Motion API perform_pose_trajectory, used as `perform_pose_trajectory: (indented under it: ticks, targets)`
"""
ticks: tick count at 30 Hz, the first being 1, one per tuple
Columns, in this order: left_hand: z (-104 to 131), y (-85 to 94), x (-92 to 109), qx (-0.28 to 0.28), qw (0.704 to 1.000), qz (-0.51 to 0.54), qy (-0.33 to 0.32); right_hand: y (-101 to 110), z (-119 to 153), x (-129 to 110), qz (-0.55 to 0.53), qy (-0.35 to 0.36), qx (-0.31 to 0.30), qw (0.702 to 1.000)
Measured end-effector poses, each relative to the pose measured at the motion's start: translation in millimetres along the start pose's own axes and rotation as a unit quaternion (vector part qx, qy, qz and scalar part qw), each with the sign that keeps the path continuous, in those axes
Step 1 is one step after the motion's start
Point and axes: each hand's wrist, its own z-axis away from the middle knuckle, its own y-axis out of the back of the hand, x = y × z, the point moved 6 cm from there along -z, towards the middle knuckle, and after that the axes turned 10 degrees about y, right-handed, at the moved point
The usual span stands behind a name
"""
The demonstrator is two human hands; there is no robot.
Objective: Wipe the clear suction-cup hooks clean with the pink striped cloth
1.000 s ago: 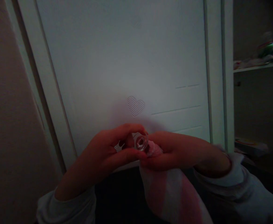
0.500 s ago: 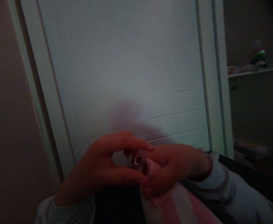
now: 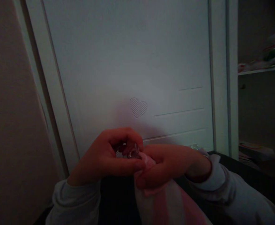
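My left hand [image 3: 105,157] is curled, its thumb and fingertips closed around a small clear, shiny piece [image 3: 133,152] that looks like glass or plastic. Fingers cover most of that piece, so its kind does not show. Close against it on the right, my right hand [image 3: 175,161] grips a bunched end of a pink and white striped cloth [image 3: 167,203]. The pink fold of the cloth meets the clear piece between the two hands. Below my right hand the rest of the cloth hangs down to the bottom edge of the view.
A white panel [image 3: 137,62] with an engraved heart rises right behind my hands. Beneath them lies a dark surface [image 3: 118,203]. To the right, a shelf [image 3: 261,71] carries blurred items, and a box [image 3: 257,151] lies lower down. The light is dim.
My left fingers have closed in further over the clear piece, whose round rim showed before and is now mostly covered. Both hands sit slightly further left against the panel, and the view has shifted a little.
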Motion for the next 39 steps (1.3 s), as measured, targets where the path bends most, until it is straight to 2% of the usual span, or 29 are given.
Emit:
perform_pose_trajectory:
  ticks: [2, 5, 9, 11, 13, 15, 18, 20, 23, 26, 31, 35, 39]
  targets:
    - [-1.1, 0.4, -0.6, 0.024, 0.999, -0.022, 0.021, 1.9, -0.4, 0.4, 0.03, 0.005, 0.003, 1.0]
    - [-4.9, 1.6, -2.0, 0.054, 0.996, -0.052, 0.05, 8.9, -1.6, -0.6, 0.141, 0.017, 0.026, 0.99]
    - [-12.2, 7.8, -1.6, 0.126, 0.985, -0.115, 0.039, 24.3, -2.3, -1.0, 0.295, 0.007, 0.112, 0.949]
    - [-14.5, 11.0, -0.5, 0.176, 0.972, -0.154, 0.023, 30.0, -1.9, 0.3, 0.343, -0.002, 0.144, 0.928]
    - [-15.8, 11.6, -1.0, 0.203, 0.963, -0.174, 0.018, 33.0, -1.2, 1.9, 0.367, -0.005, 0.159, 0.917]
    - [-16.1, 10.5, -2.7, 0.199, 0.965, -0.169, 0.013, 33.4, -0.3, 3.2, 0.357, 0.003, 0.156, 0.921]
    - [-12.6, 11.0, -3.9, 0.175, 0.976, -0.123, -0.029, 33.3, 2.3, 2.8, 0.299, 0.027, 0.15, 0.942]
    - [-9.0, 14.0, -5.8, 0.161, 0.981, -0.094, -0.052, 35.2, 5.1, 2.6, 0.233, 0.041, 0.161, 0.958]
    - [-5.3, 19.1, -11.8, 0.156, 0.981, -0.112, -0.035, 39.1, 8.9, 2.0, 0.121, 0.074, 0.189, 0.972]
    - [-4.3, 18.2, -14.9, 0.141, 0.974, -0.178, -0.001, 45.5, 12.0, 2.4, 0.072, 0.088, 0.24, 0.964]
    - [-5.0, 6.3, -9.3, 0.112, 0.955, -0.273, 0.029, 52.6, 15.0, 2.3, 0.027, 0.105, 0.306, 0.946]
    - [-5.9, -3.0, -2.8, 0.105, 0.948, -0.299, 0.015, 58.3, 19.6, 2.0, 0.043, 0.113, 0.351, 0.929]
    - [-5.8, -1.0, -4.6, 0.119, 0.948, -0.294, 0.015, 60.2, 20.8, 4.2, 0.08, 0.099, 0.355, 0.926]
